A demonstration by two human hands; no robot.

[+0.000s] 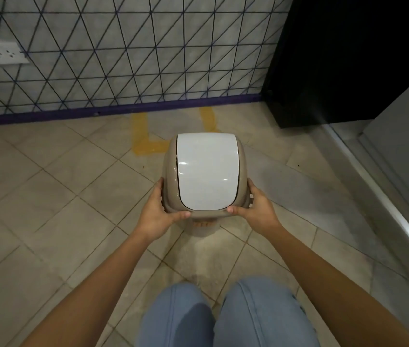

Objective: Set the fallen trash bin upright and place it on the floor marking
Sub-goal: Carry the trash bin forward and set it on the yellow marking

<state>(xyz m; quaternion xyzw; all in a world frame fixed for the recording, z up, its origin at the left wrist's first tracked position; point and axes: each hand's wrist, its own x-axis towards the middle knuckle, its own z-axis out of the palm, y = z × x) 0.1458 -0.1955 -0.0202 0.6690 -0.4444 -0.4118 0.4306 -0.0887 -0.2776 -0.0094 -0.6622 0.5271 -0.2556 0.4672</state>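
A small beige trash bin (pixel 204 171) with a white swing lid stands upright, seen from above, in the middle of the head view. My left hand (pixel 157 211) grips its left side near the rim, thumb along the front edge. On the opposite side my right hand (pixel 254 204) holds the rim the same way. The yellow floor marking (pixel 145 136) is painted on the tiles just beyond the bin, by the wall. The bin's far edge covers part of the marking. Whether the bin's base touches the floor is hidden by its lid.
A tiled wall with a purple skirting (pixel 123 110) runs behind the marking. A black cabinet (pixel 336 66) stands at the right, with a metal threshold strip (pixel 383 196) along the floor. A wall socket (pixel 1 53) sits at the left. My knees in jeans (pixel 223 316) are below.
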